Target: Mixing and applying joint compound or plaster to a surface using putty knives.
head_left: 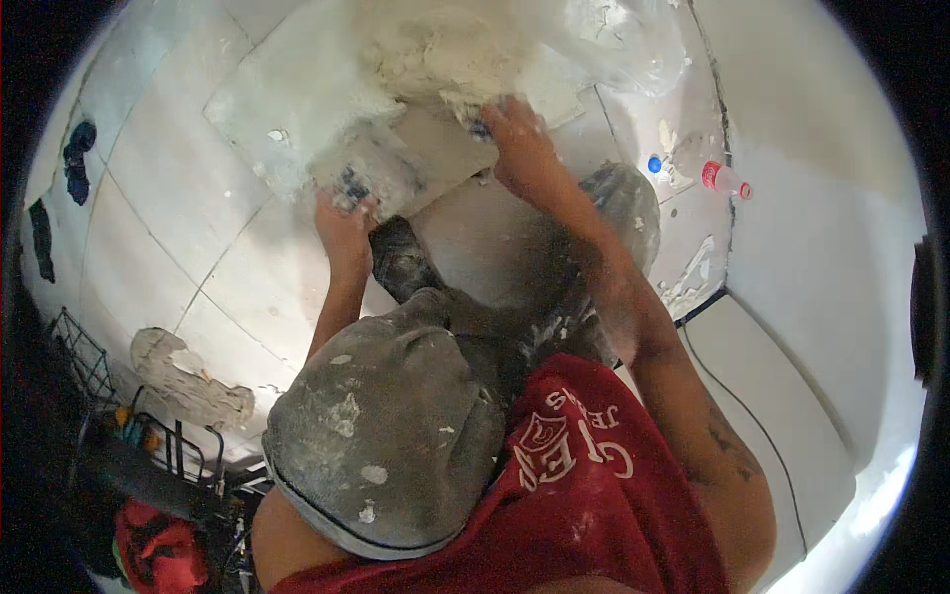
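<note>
My left hand [345, 224] is closed around a dark blue, white-smeared thing [350, 184] whose kind is blurred. A pale, smeared mass surrounds its far side. Farther right, my right hand [521, 146] curls over another dark blue and white thing [476, 125], also too blurred to name. It is at the near edge of a heap of cream-coloured paste [440, 54]. The paste lies on a pale, smeared sheet or board [252, 114] on the tiled floor. Most of my fingertips are hidden by motion and paste.
At the right, a clear bottle with a red label [714, 178] lies by the wall, near a blue cap [654, 164]. Clear plastic [633, 40] is at the far right. A greyish-brown cloth [188, 376] and black wire racks [178, 445] are at the left.
</note>
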Demonstrator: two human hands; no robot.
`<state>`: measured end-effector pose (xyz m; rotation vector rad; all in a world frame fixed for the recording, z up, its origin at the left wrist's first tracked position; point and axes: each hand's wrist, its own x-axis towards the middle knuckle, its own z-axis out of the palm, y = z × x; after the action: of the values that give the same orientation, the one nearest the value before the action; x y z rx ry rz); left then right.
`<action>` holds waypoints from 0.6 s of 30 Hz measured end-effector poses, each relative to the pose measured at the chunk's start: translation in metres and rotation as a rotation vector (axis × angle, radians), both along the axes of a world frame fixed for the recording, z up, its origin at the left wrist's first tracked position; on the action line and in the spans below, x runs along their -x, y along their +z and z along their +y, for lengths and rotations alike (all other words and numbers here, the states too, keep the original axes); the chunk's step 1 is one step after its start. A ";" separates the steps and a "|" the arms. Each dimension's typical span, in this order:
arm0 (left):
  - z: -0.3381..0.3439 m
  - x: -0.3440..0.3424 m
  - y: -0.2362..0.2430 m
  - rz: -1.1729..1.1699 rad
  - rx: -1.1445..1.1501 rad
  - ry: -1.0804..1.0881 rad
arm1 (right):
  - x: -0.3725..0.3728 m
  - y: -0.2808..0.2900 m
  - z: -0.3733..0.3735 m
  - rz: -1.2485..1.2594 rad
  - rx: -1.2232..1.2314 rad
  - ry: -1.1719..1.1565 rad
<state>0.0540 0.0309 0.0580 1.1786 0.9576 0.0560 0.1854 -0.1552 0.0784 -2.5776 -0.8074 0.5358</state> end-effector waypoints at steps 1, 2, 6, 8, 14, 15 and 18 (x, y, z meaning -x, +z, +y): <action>-0.004 0.017 -0.015 0.001 0.007 0.012 | 0.008 -0.001 -0.003 -0.031 0.060 0.038; -0.008 0.035 -0.031 -0.007 0.138 0.014 | 0.009 -0.004 -0.001 -0.030 0.062 0.051; -0.043 0.052 -0.040 0.075 0.175 -0.064 | 0.010 -0.016 0.005 -0.132 0.037 0.072; -0.048 0.054 -0.044 0.034 0.099 -0.145 | 0.005 -0.033 0.012 -0.258 -0.004 0.081; -0.057 0.057 -0.048 -0.034 -0.384 -0.259 | 0.008 -0.034 0.011 -0.219 0.164 0.304; -0.058 0.058 -0.050 -0.052 -0.391 -0.211 | -0.004 -0.031 0.012 -0.125 0.224 0.295; -0.059 0.053 -0.035 -0.054 -0.492 -0.268 | -0.037 -0.016 0.014 -0.059 0.269 0.231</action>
<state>0.0010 -0.0282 0.0231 1.7423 0.7497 0.1126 0.2226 -0.1410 0.0621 -2.7700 -1.1322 0.6798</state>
